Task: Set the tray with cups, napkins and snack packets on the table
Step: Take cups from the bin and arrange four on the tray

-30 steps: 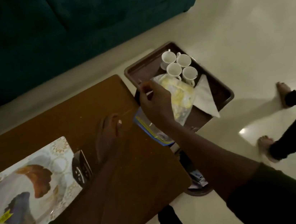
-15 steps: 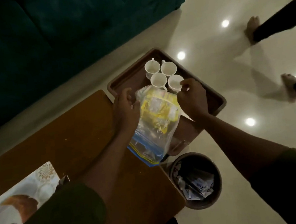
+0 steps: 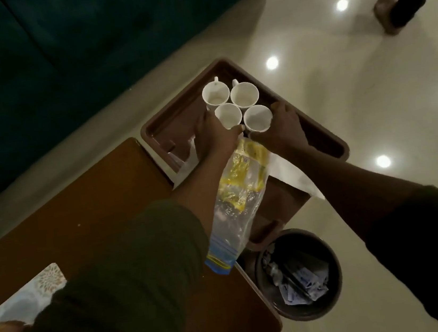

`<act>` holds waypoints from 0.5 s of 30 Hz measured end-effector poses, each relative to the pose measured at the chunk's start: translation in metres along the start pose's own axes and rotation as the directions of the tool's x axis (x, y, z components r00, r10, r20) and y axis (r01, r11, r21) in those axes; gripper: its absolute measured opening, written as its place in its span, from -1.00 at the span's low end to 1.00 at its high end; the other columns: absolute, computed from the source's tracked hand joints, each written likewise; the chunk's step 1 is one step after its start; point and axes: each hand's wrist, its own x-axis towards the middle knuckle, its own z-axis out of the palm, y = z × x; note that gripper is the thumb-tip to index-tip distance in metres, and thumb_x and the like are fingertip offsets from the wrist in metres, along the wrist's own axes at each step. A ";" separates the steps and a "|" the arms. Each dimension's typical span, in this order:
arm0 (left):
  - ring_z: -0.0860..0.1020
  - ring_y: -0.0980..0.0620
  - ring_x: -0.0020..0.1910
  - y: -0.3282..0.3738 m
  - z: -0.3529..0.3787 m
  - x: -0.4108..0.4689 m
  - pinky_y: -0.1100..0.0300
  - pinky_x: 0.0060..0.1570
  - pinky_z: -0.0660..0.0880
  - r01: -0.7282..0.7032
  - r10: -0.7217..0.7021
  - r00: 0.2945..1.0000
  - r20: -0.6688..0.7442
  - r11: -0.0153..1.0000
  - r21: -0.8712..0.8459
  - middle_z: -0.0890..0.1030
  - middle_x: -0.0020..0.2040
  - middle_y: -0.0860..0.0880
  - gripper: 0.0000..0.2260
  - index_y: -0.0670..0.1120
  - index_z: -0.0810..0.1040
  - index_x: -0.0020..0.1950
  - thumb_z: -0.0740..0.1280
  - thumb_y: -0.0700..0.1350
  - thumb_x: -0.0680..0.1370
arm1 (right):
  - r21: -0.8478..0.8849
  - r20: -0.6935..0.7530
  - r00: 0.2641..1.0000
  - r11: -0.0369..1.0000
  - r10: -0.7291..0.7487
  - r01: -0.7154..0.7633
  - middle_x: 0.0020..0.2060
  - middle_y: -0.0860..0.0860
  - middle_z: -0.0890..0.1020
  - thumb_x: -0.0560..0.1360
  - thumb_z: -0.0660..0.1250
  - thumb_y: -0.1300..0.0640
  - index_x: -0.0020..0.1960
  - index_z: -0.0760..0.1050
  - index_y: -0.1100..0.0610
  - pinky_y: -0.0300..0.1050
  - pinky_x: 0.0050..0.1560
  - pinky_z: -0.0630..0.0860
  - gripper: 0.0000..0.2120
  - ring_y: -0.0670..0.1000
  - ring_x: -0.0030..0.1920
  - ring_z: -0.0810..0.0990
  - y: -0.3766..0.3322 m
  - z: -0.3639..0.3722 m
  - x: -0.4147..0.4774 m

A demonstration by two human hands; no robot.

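A brown tray [image 3: 325, 137] lies past the far right end of the wooden table [image 3: 92, 210]. Several white cups stand clustered in its far half. My left hand [image 3: 215, 137] curls round the near-left cup [image 3: 229, 115]. My right hand [image 3: 283, 126] curls round the near-right cup [image 3: 257, 117]. A clear zip snack packet [image 3: 239, 191] with yellow contents lies between my forearms, reaching from the tray onto the table corner. A white napkin [image 3: 292, 174] lies in the tray under my right wrist; another white sheet [image 3: 185, 159] shows beside my left wrist.
A round waste bin [image 3: 299, 275] with crumpled wrappers stands on the floor below the tray's near corner. A patterned mat [image 3: 22, 306] covers the table's near left. A dark sofa [image 3: 59, 61] runs along the far side. Another person's feet [image 3: 387, 15] are at the top right.
Both hands have left the snack packet's top and moved forward to the two nearest cups. The packet now lies flat between my arms. The other person's feet have shifted farther away.
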 end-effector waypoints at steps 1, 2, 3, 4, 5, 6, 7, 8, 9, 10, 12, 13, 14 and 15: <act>0.49 -0.15 0.33 0.002 0.005 0.003 -0.09 0.24 0.46 0.019 -0.019 1.000 0.000 0.999 0.028 0.54 0.31 -0.15 -0.35 -0.19 0.42 0.34 0.54 0.04 0.37 | -0.001 0.002 1.000 1.000 -0.006 0.006 0.24 0.15 0.47 0.30 0.53 -0.05 0.26 0.35 0.21 0.08 0.21 0.44 -0.33 0.16 0.27 0.44 0.002 0.002 0.003; 0.47 -0.14 0.35 0.004 0.010 0.006 -0.09 0.26 0.45 0.043 -0.043 0.999 -0.012 0.998 0.053 0.52 0.33 -0.13 -0.32 -0.16 0.39 0.37 0.54 0.06 0.36 | -0.006 0.002 1.000 1.000 -0.016 0.016 0.21 0.15 0.49 0.30 0.53 -0.05 0.25 0.36 0.21 0.06 0.21 0.43 -0.34 0.16 0.25 0.45 0.003 0.005 0.005; 0.46 -0.13 0.36 0.004 0.013 0.008 -0.10 0.28 0.43 0.069 -0.068 0.997 -0.024 0.995 0.069 0.51 0.35 -0.11 -0.29 -0.13 0.37 0.39 0.54 0.08 0.35 | -0.013 0.003 1.000 0.999 -0.030 0.030 0.19 0.16 0.50 0.30 0.52 -0.06 0.24 0.37 0.22 0.05 0.20 0.43 -0.35 0.16 0.24 0.45 0.004 0.007 0.007; 0.45 -0.12 0.36 0.005 0.016 0.010 -0.10 0.29 0.43 0.092 -0.090 0.996 -0.028 0.993 0.079 0.50 0.35 -0.09 -0.28 -0.11 0.36 0.39 0.54 0.09 0.34 | -0.015 0.003 0.999 0.999 -0.040 0.040 0.18 0.16 0.51 0.30 0.52 -0.08 0.23 0.37 0.23 0.04 0.19 0.42 -0.34 0.16 0.23 0.46 0.005 0.010 0.009; 0.45 -0.10 0.36 0.005 0.017 0.010 -0.10 0.29 0.42 0.106 -0.104 0.994 -0.030 0.990 0.091 0.51 0.34 -0.08 -0.28 -0.11 0.37 0.38 0.54 0.11 0.33 | -0.010 0.001 0.999 0.999 -0.041 0.041 0.18 0.16 0.51 0.30 0.51 -0.10 0.23 0.37 0.23 0.03 0.18 0.42 -0.34 0.16 0.23 0.45 0.005 0.012 0.010; 0.45 -0.09 0.36 0.006 0.018 0.011 -0.10 0.29 0.42 0.116 -0.113 0.993 -0.035 0.988 0.105 0.50 0.34 -0.07 -0.28 -0.10 0.37 0.38 0.54 0.13 0.33 | 0.002 -0.003 1.000 1.000 -0.031 0.031 0.18 0.15 0.51 0.29 0.51 -0.11 0.23 0.36 0.22 0.02 0.16 0.42 -0.33 0.16 0.23 0.45 0.006 0.013 0.012; 0.44 -0.09 0.37 0.006 0.019 0.011 -0.11 0.29 0.42 0.122 -0.117 0.992 -0.048 0.985 0.119 0.50 0.34 -0.07 -0.27 -0.11 0.38 0.37 0.54 0.15 0.33 | 0.014 -0.009 1.000 1.000 -0.018 0.019 0.19 0.14 0.52 0.29 0.51 -0.12 0.23 0.36 0.21 -0.01 0.15 0.42 -0.33 0.15 0.24 0.45 0.007 0.014 0.013; 0.43 -0.09 0.37 0.007 0.019 0.011 -0.11 0.29 0.42 0.126 -0.118 0.991 -0.065 0.983 0.132 0.49 0.34 -0.07 -0.27 -0.11 0.38 0.37 0.54 0.16 0.32 | 0.025 -0.015 1.000 1.000 -0.013 0.014 0.19 0.13 0.52 0.30 0.51 -0.11 0.23 0.36 0.21 -0.03 0.13 0.42 -0.34 0.14 0.24 0.46 0.008 0.014 0.014; 0.43 -0.10 0.37 0.007 0.019 0.010 -0.12 0.29 0.42 0.128 -0.118 0.990 -0.080 0.982 0.137 0.49 0.34 -0.07 -0.26 -0.11 0.38 0.37 0.54 0.17 0.31 | 0.039 -0.020 1.000 0.999 -0.012 0.013 0.18 0.12 0.53 0.30 0.51 -0.11 0.22 0.36 0.20 -0.05 0.11 0.41 -0.35 0.14 0.23 0.47 0.009 0.014 0.015; 0.44 -0.10 0.37 0.007 0.018 0.010 -0.12 0.28 0.42 0.129 -0.118 0.989 -0.086 0.983 0.130 0.50 0.34 -0.07 -0.26 -0.10 0.39 0.36 0.55 0.16 0.30 | 0.056 -0.025 1.000 0.998 -0.011 0.013 0.17 0.11 0.54 0.30 0.51 -0.10 0.21 0.37 0.20 -0.06 0.09 0.42 -0.36 0.13 0.21 0.49 0.009 0.013 0.015; 0.46 -0.12 0.34 0.007 0.018 0.011 -0.14 0.27 0.43 0.141 -0.133 0.988 -0.080 0.986 0.094 0.52 0.31 -0.08 -0.26 -0.09 0.40 0.34 0.57 0.13 0.26 | 0.089 -0.046 0.999 0.996 -0.001 0.005 0.13 0.10 0.57 0.27 0.53 -0.11 0.19 0.39 0.20 -0.05 0.04 0.46 -0.35 0.11 0.16 0.54 0.009 0.012 0.014; 0.48 -0.13 0.32 0.007 0.018 0.012 -0.15 0.27 0.43 0.152 -0.148 0.987 -0.067 0.986 0.065 0.53 0.30 -0.09 -0.27 -0.10 0.40 0.33 0.58 0.09 0.26 | 0.101 -0.056 0.998 0.995 0.008 -0.002 0.13 0.08 0.58 0.26 0.53 -0.12 0.19 0.40 0.19 -0.06 0.00 0.47 -0.34 0.10 0.14 0.56 0.010 0.011 0.013; 0.49 -0.14 0.31 0.007 0.018 0.013 -0.17 0.27 0.44 0.161 -0.160 0.986 -0.046 0.986 0.038 0.54 0.29 -0.12 -0.28 -0.12 0.41 0.32 0.57 0.06 0.26 | 0.108 -0.063 0.998 0.994 0.016 -0.010 0.13 0.08 0.58 0.25 0.54 -0.13 0.19 0.40 0.18 -0.08 -0.03 0.47 -0.34 0.09 0.13 0.56 0.010 0.010 0.012; 0.51 -0.15 0.28 0.008 0.019 0.014 -0.17 0.26 0.45 0.169 -0.169 0.985 -0.025 0.985 0.023 0.56 0.26 -0.14 -0.31 -0.14 0.43 0.30 0.56 0.03 0.25 | 0.111 -0.069 0.997 0.994 0.022 -0.014 0.13 0.07 0.58 0.24 0.55 -0.13 0.19 0.40 0.17 -0.09 -0.06 0.46 -0.33 0.08 0.13 0.56 0.010 0.010 0.011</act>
